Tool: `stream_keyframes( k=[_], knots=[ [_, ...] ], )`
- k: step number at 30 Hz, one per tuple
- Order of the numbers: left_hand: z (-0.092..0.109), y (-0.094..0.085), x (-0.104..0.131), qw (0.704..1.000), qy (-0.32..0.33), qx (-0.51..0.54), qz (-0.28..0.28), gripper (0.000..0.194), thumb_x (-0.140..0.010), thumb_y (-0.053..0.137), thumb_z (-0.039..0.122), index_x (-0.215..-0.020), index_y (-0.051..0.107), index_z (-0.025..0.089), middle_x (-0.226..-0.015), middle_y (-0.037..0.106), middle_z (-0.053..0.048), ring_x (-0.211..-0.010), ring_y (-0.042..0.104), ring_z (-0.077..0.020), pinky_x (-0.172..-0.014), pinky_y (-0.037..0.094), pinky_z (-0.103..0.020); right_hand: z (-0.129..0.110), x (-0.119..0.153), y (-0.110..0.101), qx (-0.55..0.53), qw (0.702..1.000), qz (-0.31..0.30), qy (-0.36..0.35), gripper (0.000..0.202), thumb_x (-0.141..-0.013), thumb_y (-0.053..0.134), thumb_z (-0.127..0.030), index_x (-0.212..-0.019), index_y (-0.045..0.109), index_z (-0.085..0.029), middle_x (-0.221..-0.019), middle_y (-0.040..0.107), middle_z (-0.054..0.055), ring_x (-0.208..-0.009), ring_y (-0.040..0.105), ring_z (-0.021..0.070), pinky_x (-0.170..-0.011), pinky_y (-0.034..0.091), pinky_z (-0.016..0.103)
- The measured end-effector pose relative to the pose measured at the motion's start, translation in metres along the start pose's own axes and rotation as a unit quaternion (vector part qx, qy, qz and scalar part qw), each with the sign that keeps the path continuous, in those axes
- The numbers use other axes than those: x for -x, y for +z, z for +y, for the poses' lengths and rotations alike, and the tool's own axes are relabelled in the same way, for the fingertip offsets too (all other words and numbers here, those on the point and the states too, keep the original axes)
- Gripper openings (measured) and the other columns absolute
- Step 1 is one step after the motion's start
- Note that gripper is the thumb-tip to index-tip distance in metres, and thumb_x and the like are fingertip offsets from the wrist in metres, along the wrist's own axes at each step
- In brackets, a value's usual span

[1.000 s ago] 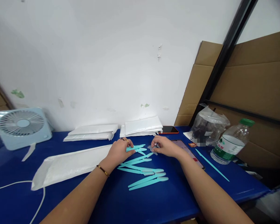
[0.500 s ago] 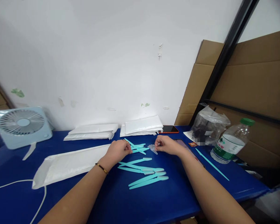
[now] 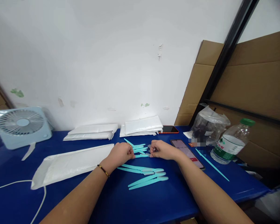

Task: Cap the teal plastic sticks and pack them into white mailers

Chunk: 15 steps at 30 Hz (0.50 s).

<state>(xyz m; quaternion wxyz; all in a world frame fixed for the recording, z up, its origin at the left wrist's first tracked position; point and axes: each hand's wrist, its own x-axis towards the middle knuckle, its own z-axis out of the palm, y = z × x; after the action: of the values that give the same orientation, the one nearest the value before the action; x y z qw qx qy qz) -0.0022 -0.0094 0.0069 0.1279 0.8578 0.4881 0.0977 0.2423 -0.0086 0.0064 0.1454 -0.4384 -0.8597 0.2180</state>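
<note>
Between my two hands is a turquoise eyebrow razor. My left hand has its fingers closed on the handle end. My right hand pinches at the head end; whether a small cover sits in those fingertips is hidden. Clear plastic pieces show partly behind the right fingers. Just beyond the held razor, several more turquoise razors lie in a loose pile. Nearer to me, other razors rest side by side with their heads to the right.
A long white padded packet lies left, with white packet stacks by the wall. Around stand a fan, a phone, a second phone, a bagged cup, a bottle and a lone turquoise stick.
My left hand has taken up a razor from the near group. My right hand has moved slightly nearer and left to that razor's head, leaving the clear pieces mostly behind it.
</note>
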Motion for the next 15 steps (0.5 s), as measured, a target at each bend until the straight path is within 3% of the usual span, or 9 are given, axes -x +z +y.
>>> stream_keyframes(
  k=[3,5,8,10,13,15],
  knots=[
    [-0.004,-0.006,0.001,0.999,-0.019,0.005,0.033,0.018,-0.069,0.060,0.040,-0.073,0.067,0.023,-0.078,0.066,0.000,-0.070,0.058,-0.0151,-0.061,0.035,-0.024,0.006,0.004,-0.007,0.007,0.997,0.059,0.045,0.014,-0.071,0.065,-0.029,-0.073,0.064,-0.016,-0.082,0.058,0.003,-0.071,0.054,0.0140,-0.061,0.039,0.023],
    [-0.002,-0.009,0.005,0.999,-0.001,0.032,0.029,0.027,-0.066,0.062,0.047,-0.080,0.067,0.024,-0.082,0.065,0.000,-0.074,0.058,-0.0156,-0.061,0.036,-0.023,0.004,0.006,-0.010,-0.003,0.997,0.065,0.044,0.015,-0.071,0.064,-0.031,-0.073,0.064,-0.016,-0.082,0.058,0.004,-0.072,0.054,0.0142,-0.062,0.039,0.022],
    [0.003,-0.008,0.011,0.994,0.065,0.071,-0.052,0.033,-0.062,0.064,0.054,-0.077,0.068,0.025,-0.080,0.065,0.001,-0.072,0.058,-0.0147,-0.057,0.036,-0.021,-0.007,0.008,-0.011,-0.028,0.999,0.031,0.004,0.019,-0.074,0.062,-0.035,-0.076,0.065,-0.016,-0.082,0.058,0.003,-0.070,0.053,0.0126,-0.061,0.040,0.022],
    [0.007,-0.005,0.012,0.989,0.073,0.080,-0.100,0.030,-0.064,0.063,0.052,-0.072,0.068,0.023,-0.073,0.065,0.001,-0.066,0.057,-0.0133,-0.053,0.034,-0.021,-0.015,0.009,-0.009,-0.033,0.999,-0.013,-0.026,0.024,-0.073,0.063,-0.041,-0.077,0.067,-0.017,-0.080,0.056,0.002,-0.067,0.051,0.0118,-0.059,0.039,0.021],
    [0.009,-0.002,0.010,0.991,0.049,0.084,-0.090,0.029,-0.068,0.060,0.050,-0.072,0.067,0.022,-0.067,0.063,0.002,-0.059,0.055,-0.0119,-0.049,0.032,-0.021,-0.023,0.007,-0.004,-0.034,0.995,-0.069,-0.059,0.029,-0.068,0.067,-0.046,-0.077,0.068,-0.018,-0.076,0.054,0.001,-0.065,0.049,0.0109,-0.056,0.037,0.020],
    [0.008,-0.001,0.007,0.995,0.048,0.072,-0.059,0.028,-0.069,0.060,0.048,-0.071,0.067,0.021,-0.066,0.063,0.002,-0.059,0.054,-0.0116,-0.050,0.031,-0.021,-0.022,0.006,-0.002,-0.034,0.994,-0.072,-0.068,0.027,-0.069,0.067,-0.044,-0.076,0.067,-0.018,-0.075,0.054,0.000,-0.063,0.049,0.0102,-0.055,0.037,0.020]
  ],
)
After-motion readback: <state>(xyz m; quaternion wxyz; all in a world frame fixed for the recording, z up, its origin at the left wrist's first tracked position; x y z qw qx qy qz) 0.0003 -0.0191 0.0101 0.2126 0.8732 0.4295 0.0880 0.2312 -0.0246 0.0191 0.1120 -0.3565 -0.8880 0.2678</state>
